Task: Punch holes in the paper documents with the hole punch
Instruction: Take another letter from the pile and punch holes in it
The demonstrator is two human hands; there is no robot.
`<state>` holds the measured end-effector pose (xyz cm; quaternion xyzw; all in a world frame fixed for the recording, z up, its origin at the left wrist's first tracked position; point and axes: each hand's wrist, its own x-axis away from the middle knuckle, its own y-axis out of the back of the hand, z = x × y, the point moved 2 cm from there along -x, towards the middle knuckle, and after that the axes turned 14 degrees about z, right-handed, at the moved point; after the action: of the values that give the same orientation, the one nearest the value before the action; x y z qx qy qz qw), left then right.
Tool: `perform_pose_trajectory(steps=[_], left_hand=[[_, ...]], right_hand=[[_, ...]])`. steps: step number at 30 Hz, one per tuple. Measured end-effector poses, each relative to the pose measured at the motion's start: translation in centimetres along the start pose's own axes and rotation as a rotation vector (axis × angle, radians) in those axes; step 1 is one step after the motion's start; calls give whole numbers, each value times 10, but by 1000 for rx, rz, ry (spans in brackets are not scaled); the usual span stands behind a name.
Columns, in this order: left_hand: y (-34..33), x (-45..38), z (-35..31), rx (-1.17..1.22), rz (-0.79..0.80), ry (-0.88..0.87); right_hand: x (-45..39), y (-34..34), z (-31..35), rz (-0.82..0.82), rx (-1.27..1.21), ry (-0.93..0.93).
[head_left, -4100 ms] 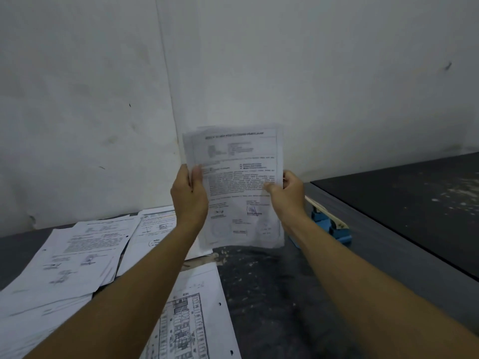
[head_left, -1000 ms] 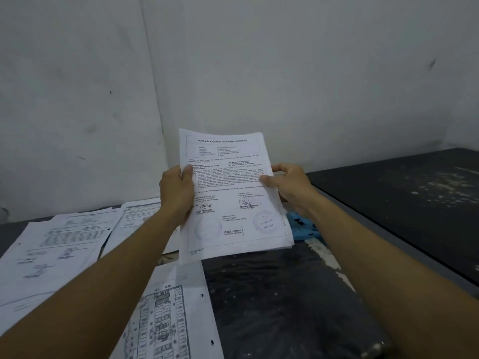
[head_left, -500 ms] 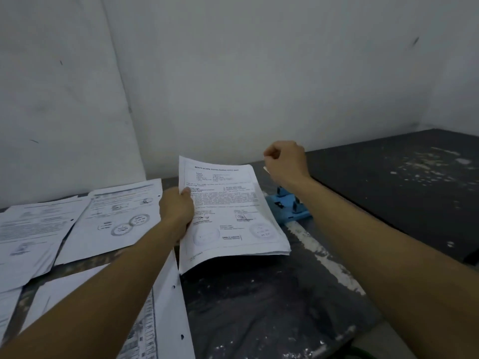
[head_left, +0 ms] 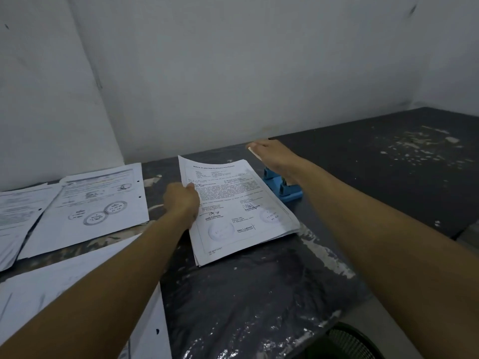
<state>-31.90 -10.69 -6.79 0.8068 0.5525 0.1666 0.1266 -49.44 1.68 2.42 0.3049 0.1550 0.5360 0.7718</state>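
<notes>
A stack of paper documents (head_left: 238, 208) lies on the dark bench (head_left: 259, 294), its right edge tucked against the blue hole punch (head_left: 281, 186), though whether the sheets sit fully inside the slot cannot be told from here. The left hand (head_left: 181, 200) pinches the stack's left edge, thumb on top, steadying it. The right hand (head_left: 272, 154) rests flat, fingers extended, on the pale lever of the punch, apparently about to press or pressing. To the left, other sheets (head_left: 103, 200) show punched holes along their right margin, and a nearer sheet (head_left: 145, 320) has holes too, so part of the work looks done. This stack is the batch in hand; no holes show in it yet. Whether the farthest-left papers (head_left: 18, 211) all carry holes is unclear, so what remains after this press cannot be judged
</notes>
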Motion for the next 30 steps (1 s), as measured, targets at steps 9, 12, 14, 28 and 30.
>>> perform_pose_trajectory(steps=[9,12,14,28,30], left_hand=[[-16,-9,-16,-56,23,5],[-19,-11,-21,-39,35,10],[-22,-11,-22,-20,42,20],[-26,-9,0,124,99,4],[-26,-9,2,97,99,-23]], right_hand=[[-1,3,-3,69,-5,-8],[-1,4,-4,77,-14,-5],[-1,4,-4,77,-2,-5],[3,-2,-1,65,36,-15],[4,-2,0,61,46,-19]])
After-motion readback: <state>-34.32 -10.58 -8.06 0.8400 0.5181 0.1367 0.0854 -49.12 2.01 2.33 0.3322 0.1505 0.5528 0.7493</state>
